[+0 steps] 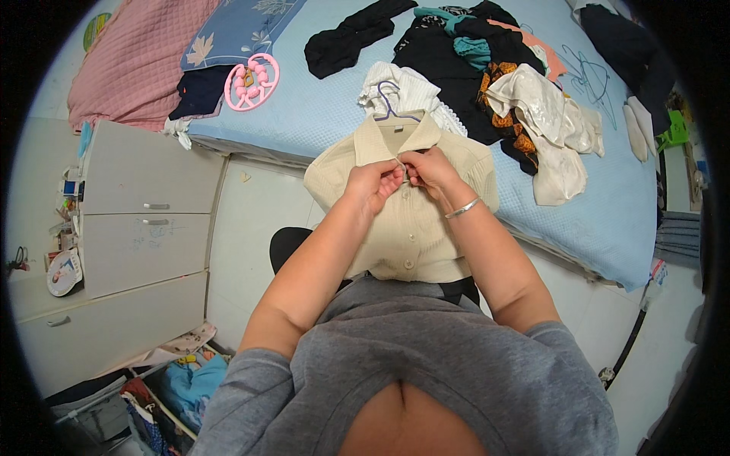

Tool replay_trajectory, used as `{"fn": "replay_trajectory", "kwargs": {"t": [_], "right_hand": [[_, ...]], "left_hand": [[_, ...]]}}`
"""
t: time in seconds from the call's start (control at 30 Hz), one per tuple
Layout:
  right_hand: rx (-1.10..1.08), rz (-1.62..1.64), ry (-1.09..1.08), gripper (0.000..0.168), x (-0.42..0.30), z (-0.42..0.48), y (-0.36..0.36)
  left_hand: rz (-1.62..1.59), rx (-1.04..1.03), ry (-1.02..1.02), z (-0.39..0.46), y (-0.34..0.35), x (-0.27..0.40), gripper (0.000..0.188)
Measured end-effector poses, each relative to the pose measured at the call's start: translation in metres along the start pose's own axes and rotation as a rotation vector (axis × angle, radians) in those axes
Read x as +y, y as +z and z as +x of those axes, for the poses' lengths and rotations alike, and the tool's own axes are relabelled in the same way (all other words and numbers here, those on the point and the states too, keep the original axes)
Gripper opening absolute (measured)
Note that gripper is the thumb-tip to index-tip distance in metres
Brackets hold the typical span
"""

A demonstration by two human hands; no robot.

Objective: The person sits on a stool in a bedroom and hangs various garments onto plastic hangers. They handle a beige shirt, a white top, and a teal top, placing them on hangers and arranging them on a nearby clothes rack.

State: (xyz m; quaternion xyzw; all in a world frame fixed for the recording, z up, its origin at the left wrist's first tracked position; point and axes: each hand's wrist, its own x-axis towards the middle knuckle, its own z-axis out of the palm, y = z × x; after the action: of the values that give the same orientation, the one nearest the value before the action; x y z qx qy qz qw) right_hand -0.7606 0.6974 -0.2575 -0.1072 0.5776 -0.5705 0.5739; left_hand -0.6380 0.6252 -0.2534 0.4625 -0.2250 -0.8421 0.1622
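Note:
A cream button-up shirt (433, 228) hangs on a purple hanger (389, 102), whose hook sticks out above the collar. The shirt lies across my lap and against the bed's edge. My left hand (379, 182) pinches the front placket just below the collar. Close beside it, my right hand (425, 171), with a silver bracelet on the wrist, grips the other side of the placket. The fingers hide the top button. Lower down the front, several buttons show. Behind the collar lies a white ribbed garment (402, 82) with a lace edge.
The bed (274, 134) has a light blue cover. On it lie black clothes (433, 62), a shiny cream garment (547, 131), a pink ring-shaped toy (251, 82) and a blue pillow (228, 40). A white cabinet (145, 182) stands left, above an open basket of clothes (194, 382).

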Motion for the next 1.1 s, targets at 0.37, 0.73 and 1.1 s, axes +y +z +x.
{"fn": "replay_trajectory", "kwargs": {"t": [0.37, 0.73, 1.1], "right_hand": [[0.133, -0.44, -0.587, 0.013, 0.018, -0.006, 0.001], [0.139, -0.757, -0.856, 0.012, 0.0, -0.027, 0.007], [0.259, -0.805, -0.963, 0.006, 0.014, -0.011, 0.005]], "left_hand": [[0.082, 0.032, 0.024, -0.007, 0.01, 0.006, 0.009], [0.235, 0.077, 0.085, -0.011, 0.014, 0.012, 0.009], [0.229, 0.016, 0.173, -0.015, 0.01, 0.002, 0.007]]}}
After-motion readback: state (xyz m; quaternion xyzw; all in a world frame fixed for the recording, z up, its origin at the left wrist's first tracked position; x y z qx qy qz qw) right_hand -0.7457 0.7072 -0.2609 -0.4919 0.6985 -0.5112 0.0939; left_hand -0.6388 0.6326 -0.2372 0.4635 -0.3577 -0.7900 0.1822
